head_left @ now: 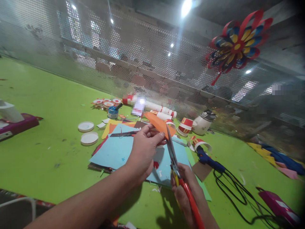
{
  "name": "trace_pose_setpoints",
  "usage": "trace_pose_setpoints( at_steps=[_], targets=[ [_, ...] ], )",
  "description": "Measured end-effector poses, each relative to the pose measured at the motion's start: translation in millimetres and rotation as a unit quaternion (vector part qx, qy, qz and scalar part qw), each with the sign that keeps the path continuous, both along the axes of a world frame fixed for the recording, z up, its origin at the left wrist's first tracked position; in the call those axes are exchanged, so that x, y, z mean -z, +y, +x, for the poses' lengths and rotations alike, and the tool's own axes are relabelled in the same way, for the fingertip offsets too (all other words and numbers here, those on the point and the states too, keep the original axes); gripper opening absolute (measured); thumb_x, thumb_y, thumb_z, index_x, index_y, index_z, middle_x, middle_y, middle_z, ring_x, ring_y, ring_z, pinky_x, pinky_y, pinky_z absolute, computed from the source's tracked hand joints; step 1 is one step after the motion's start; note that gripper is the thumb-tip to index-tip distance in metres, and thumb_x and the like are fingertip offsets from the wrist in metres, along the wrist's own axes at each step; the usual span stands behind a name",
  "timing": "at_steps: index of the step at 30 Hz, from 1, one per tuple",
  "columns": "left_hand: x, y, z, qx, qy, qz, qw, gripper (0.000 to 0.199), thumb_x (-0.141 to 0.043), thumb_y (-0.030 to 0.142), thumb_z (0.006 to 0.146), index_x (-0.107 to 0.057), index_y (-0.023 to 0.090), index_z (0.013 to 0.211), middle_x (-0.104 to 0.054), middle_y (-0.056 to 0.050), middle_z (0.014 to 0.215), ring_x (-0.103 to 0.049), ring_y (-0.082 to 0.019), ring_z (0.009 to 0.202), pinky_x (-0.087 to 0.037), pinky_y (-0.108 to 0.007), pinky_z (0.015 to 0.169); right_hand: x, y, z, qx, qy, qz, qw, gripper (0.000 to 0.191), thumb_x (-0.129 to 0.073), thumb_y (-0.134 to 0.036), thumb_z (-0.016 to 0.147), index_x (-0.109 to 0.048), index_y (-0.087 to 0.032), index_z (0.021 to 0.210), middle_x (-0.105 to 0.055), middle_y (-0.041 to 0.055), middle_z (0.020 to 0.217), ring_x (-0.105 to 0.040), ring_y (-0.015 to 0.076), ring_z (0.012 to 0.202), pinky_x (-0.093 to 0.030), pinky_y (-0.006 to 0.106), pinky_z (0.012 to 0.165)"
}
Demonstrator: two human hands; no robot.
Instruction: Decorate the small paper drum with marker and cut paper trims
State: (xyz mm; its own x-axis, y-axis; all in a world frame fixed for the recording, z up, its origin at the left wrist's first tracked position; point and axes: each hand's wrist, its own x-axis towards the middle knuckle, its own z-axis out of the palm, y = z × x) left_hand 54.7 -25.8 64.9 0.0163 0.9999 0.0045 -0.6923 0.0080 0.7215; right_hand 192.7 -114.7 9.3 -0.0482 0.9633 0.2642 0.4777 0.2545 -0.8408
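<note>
My left hand [145, 148] pinches an orange paper piece [159, 123] between thumb and fingers, above the pile of coloured paper. In my right hand [187, 187] are scissors [173, 156] with red and yellow handles. Their blades point up and away from me and meet the right part of the orange paper. Below both hands lies a light blue sheet [114, 151] on top of other sheets, with small paper scraps on it.
A blue glue gun [209, 160] with a black cable lies on the green table [59, 178] at the right. Behind the paper stand a blue jar [113, 113], a red and white cup [186, 126] and a white jug [202, 124]. White lids [89, 138] lie at the left.
</note>
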Motion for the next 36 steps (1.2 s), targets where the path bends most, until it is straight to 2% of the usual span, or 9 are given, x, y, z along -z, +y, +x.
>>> trace_pose_setpoints(
  at_steps=[6, 14, 24, 30, 36],
  targets=[
    [-2.6, -1.9, -0.5, -0.003, -0.001, 0.003, 1.000, 0.020, -0.071, 0.007, 0.070, -0.065, 0.011, 0.089, -0.067, -0.003, 0.077, -0.059, -0.010, 0.066, -0.048, -0.023, 0.062, -5.0, -0.4, -1.3, -0.022, -0.006, 0.001, 1.000, 0.048, -0.036, -0.068, 0.092, -0.044, -0.026, 0.114, -0.048, -0.0031, 0.074, -0.045, 0.0132, 0.059, -0.038, 0.025, 0.053],
    [0.6, -1.1, -0.7, 0.002, 0.004, 0.008, 1.000, 0.022, -0.073, 0.010, 0.068, -0.065, 0.011, 0.088, -0.067, -0.004, 0.082, -0.059, -0.011, 0.068, -0.048, -0.024, 0.064, 1.4, 3.0, -0.8, -0.031, 0.017, 0.012, 0.999, 0.050, -0.038, -0.069, 0.090, -0.042, -0.024, 0.114, -0.044, -0.0036, 0.068, -0.039, 0.0132, 0.053, -0.034, 0.025, 0.047],
    [0.8, 0.8, -3.5, 0.009, -0.003, 0.015, 1.000, 0.014, -0.065, 0.012, 0.074, -0.062, 0.012, 0.088, -0.066, -0.002, 0.077, -0.060, -0.010, 0.063, -0.049, -0.023, 0.060, -0.7, 2.9, 0.3, -0.039, 0.010, 0.019, 0.999, 0.044, -0.040, -0.065, 0.092, -0.044, -0.026, 0.113, -0.044, -0.0042, 0.068, -0.040, 0.0126, 0.053, -0.035, 0.023, 0.046],
    [-0.5, 2.3, -4.1, 0.003, 0.004, 0.012, 1.000, 0.010, -0.065, 0.015, 0.076, -0.061, 0.012, 0.084, -0.066, -0.003, 0.077, -0.061, -0.011, 0.064, -0.049, -0.023, 0.059, -1.7, 2.8, -0.6, -0.043, -0.002, 0.027, 0.999, 0.046, -0.038, -0.068, 0.091, -0.042, -0.026, 0.111, -0.043, -0.0044, 0.068, -0.041, 0.0127, 0.052, -0.034, 0.024, 0.046],
    [0.2, 3.8, -4.5, -0.009, -0.002, 0.009, 1.000, 0.008, -0.067, 0.016, 0.073, -0.060, 0.013, 0.075, -0.064, -0.002, 0.074, -0.061, -0.012, 0.063, -0.049, -0.024, 0.058, -2.2, 0.8, 0.0, -0.050, 0.002, 0.014, 0.999, 0.045, -0.037, -0.067, 0.092, -0.039, -0.026, 0.110, -0.038, -0.0060, 0.066, -0.036, 0.0119, 0.050, -0.028, 0.025, 0.045]
  ],
)
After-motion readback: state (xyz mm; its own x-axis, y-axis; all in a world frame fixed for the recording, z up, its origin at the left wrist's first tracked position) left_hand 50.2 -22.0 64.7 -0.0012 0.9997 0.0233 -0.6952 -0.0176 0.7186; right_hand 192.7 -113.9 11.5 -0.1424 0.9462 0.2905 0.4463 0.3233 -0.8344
